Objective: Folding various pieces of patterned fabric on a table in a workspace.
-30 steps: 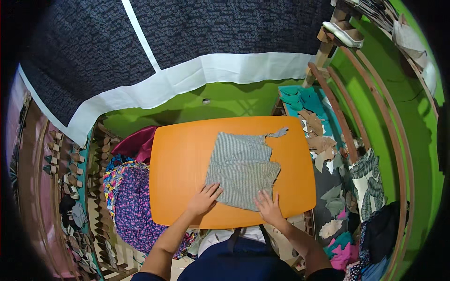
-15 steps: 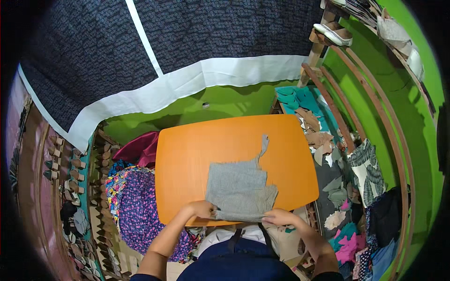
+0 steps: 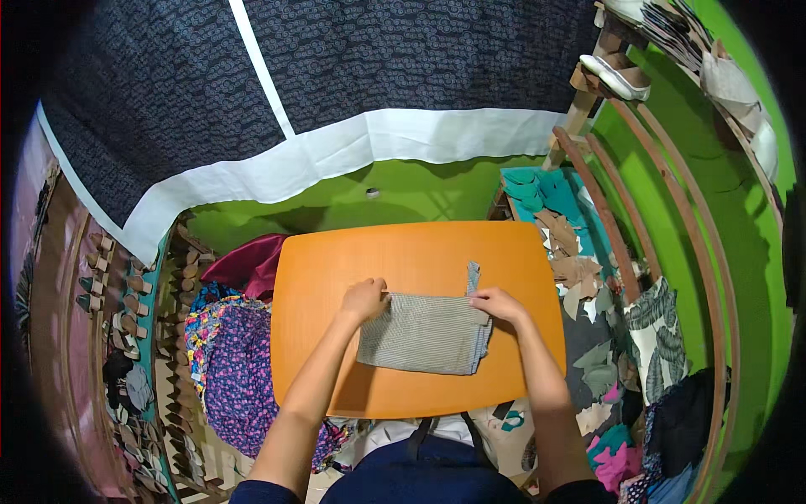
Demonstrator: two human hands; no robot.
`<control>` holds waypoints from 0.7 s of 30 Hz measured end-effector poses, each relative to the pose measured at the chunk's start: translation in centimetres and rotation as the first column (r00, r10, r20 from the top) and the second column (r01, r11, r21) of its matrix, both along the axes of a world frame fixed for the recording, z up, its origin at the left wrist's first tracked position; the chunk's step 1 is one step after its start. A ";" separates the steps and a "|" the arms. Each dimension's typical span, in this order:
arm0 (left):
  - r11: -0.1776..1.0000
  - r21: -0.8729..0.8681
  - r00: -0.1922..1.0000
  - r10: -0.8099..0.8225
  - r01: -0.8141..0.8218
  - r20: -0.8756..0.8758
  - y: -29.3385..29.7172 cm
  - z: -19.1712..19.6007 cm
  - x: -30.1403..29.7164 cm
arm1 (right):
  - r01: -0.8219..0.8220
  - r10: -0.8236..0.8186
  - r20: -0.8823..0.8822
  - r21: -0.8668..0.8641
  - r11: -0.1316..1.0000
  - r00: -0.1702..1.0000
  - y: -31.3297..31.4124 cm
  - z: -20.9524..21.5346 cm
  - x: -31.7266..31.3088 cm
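Observation:
A grey checked cloth point(image 3: 424, 336), folded into a rough rectangle, lies on the orange table point(image 3: 323, 260). At its far left corner my left hand point(image 3: 365, 300) is closed in a pinch on the edge. My right hand point(image 3: 499, 305) pinches the far right corner the same way. Beyond the right hand a narrow strip of the cloth sticks out toward the far side. Uneven layers show along the right edge, while the near edge lies fairly straight.
Left of the table sits a heap of purple floral fabric point(image 3: 243, 378), with maroon cloth point(image 3: 252, 265) behind it. Racks of shoe forms point(image 3: 134, 307) stand farther left. On the right are fabric scraps point(image 3: 596, 336) and wooden rails point(image 3: 672, 181). A dark curtain point(image 3: 403, 67) hangs beyond.
Both hands have moved from the near edge of the cloth to its far side, carrying that edge over. The cloth is now folded smaller, with a straighter outline.

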State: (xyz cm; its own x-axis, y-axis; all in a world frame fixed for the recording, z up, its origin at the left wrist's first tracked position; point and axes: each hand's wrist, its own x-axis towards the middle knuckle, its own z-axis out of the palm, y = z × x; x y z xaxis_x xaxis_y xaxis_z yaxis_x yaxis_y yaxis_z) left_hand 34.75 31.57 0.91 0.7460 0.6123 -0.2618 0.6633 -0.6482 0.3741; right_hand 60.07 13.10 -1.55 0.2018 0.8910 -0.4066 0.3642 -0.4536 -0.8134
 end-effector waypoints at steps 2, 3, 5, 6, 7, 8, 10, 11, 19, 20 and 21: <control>0.990 0.143 0.998 0.021 -0.012 -0.063 -1.5 -1.3 0.9 | 0.146 -0.143 0.091 -0.021 0.989 0.985 1.1 -0.7 -1.7; 0.982 0.189 0.997 0.009 -0.023 0.076 -2.4 -2.2 1.2 | 0.166 -0.206 0.402 0.132 0.977 0.892 1.2 -1.7 -2.7; 0.966 0.257 0.976 -0.056 -0.001 0.211 -3.9 -3.6 1.6 | 0.060 -0.176 0.675 0.192 0.979 0.717 1.5 -3.6 -4.2; 0.967 0.254 0.977 -0.045 -0.009 0.207 -4.1 -4.1 1.8 | 0.051 -0.167 0.672 0.189 0.981 0.721 1.6 -4.2 -4.3; 0.973 0.226 0.981 -0.088 0.047 0.174 -4.6 -3.6 2.2 | 0.021 -0.097 0.560 0.141 0.990 0.823 1.5 -4.8 -4.2; 0.975 0.196 0.981 -0.132 0.103 0.143 -4.9 -3.5 2.6 | -0.016 -0.028 0.430 0.097 0.995 0.902 1.5 -5.4 -4.1; 0.971 0.219 0.970 -0.140 0.095 0.199 -5.1 -4.5 3.4 | 0.042 -0.086 0.443 0.110 0.993 0.892 1.6 -6.6 -3.2; 0.973 0.202 0.957 -0.157 0.108 0.244 -5.2 -4.5 3.9 | 0.247 -0.300 0.458 0.173 0.953 0.837 2.0 -6.8 -2.8; 0.984 0.115 0.962 -0.158 0.135 0.223 -5.3 -4.6 6.3 | 0.528 -0.561 0.172 0.201 0.825 0.810 3.4 -7.4 -0.8; 0.985 0.117 0.965 -0.147 0.124 0.215 -5.3 -4.4 5.9 | 0.487 -0.523 0.168 0.213 0.847 0.836 3.7 -5.3 -2.1; 0.985 0.117 0.938 -0.160 0.130 0.308 -5.5 -3.9 6.2 | 0.406 -0.465 0.162 0.298 0.864 0.870 2.7 -4.3 -2.7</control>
